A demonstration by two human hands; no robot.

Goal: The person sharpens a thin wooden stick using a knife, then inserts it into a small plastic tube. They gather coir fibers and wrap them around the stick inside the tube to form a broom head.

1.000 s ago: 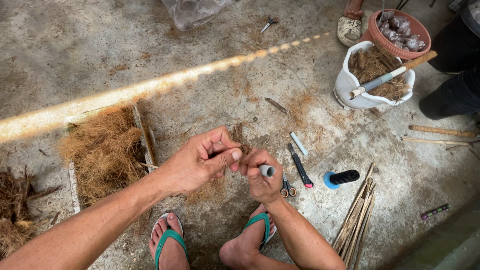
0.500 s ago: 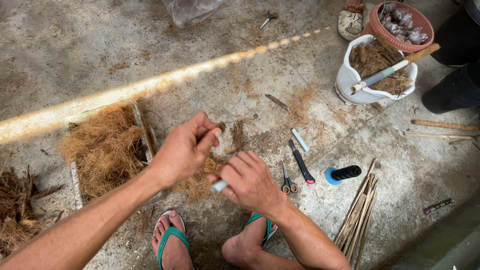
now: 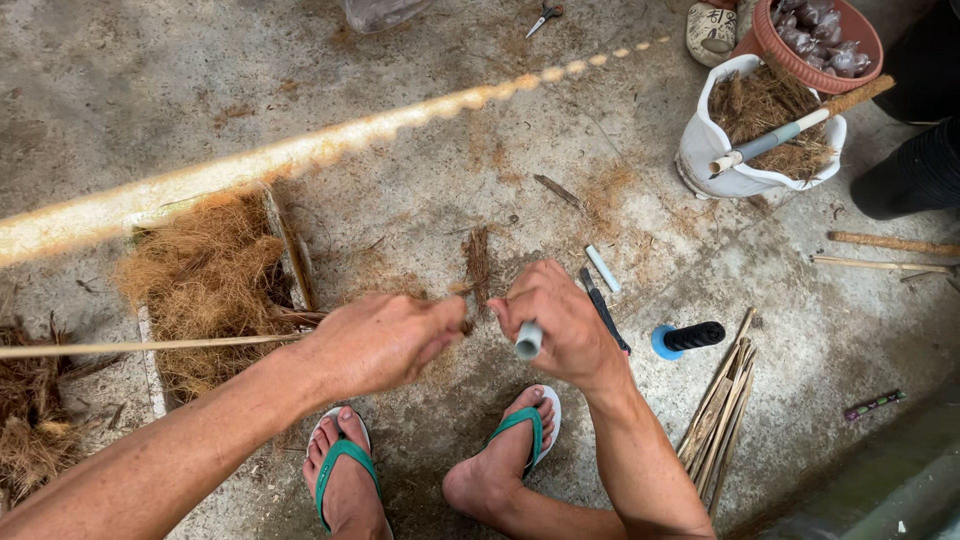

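My left hand (image 3: pixel 385 342) is closed around a thin bamboo stick (image 3: pixel 130 347) that runs level out to the left edge. My right hand (image 3: pixel 562 322) is fisted around a short white tube-like handle (image 3: pixel 527 341), whose end pokes out toward me. The two fists sit a few centimetres apart above the concrete floor. A dark brown tuft of fibre (image 3: pixel 478 264) stands just beyond the gap between them; I cannot tell whether it is tied to the stick's tip. My feet in green flip-flops (image 3: pixel 342 462) are below the hands.
A heap of coir (image 3: pixel 205 275) fills a low frame at left. At right lie a bundle of bamboo sticks (image 3: pixel 722 408), a blue-and-black spool (image 3: pixel 690 338), a small white tube (image 3: pixel 602 268) and a dark tool (image 3: pixel 606 312). A white bucket (image 3: pixel 700 150), red basket (image 3: pixel 760 40) and someone's dark leg (image 3: pixel 905 175) stand far right.
My hands, pressed together a second ago, have drawn apart. The left hand now grips a long stick reaching to the left edge; the white handle has turned toward me.
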